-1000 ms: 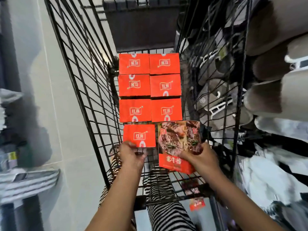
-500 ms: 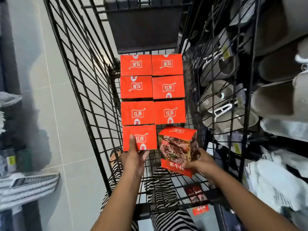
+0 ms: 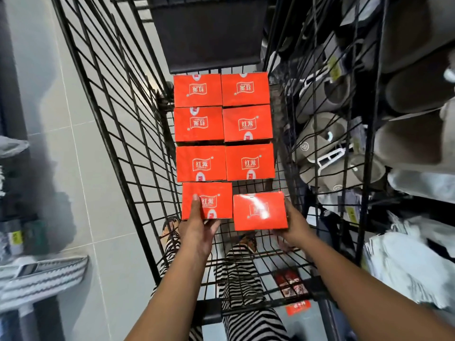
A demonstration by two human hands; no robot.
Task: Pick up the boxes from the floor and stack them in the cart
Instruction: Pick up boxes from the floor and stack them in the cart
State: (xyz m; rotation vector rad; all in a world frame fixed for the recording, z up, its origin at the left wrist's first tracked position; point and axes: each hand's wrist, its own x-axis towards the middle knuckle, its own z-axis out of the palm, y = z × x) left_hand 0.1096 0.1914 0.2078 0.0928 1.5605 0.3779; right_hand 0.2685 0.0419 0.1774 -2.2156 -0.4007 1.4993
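Several red boxes lie in two columns on the bottom of the black wire cart. My right hand grips the nearest right box by its right side and near edge, red top facing up, slightly off line with the rows. My left hand rests with straight fingers on the nearest left box, its index finger lying on the lid. Another red box shows on the floor through the cart's mesh, partly hidden.
Shelves with grey slippers and white packets press close on the cart's right. Grey tiled floor runs along the left, with a shelf edge at lower left. My striped trouser legs stand behind the cart.
My right hand has turned its box from picture side up to red top up and lowered it beside the left box. My left hand slid further onto the left box.
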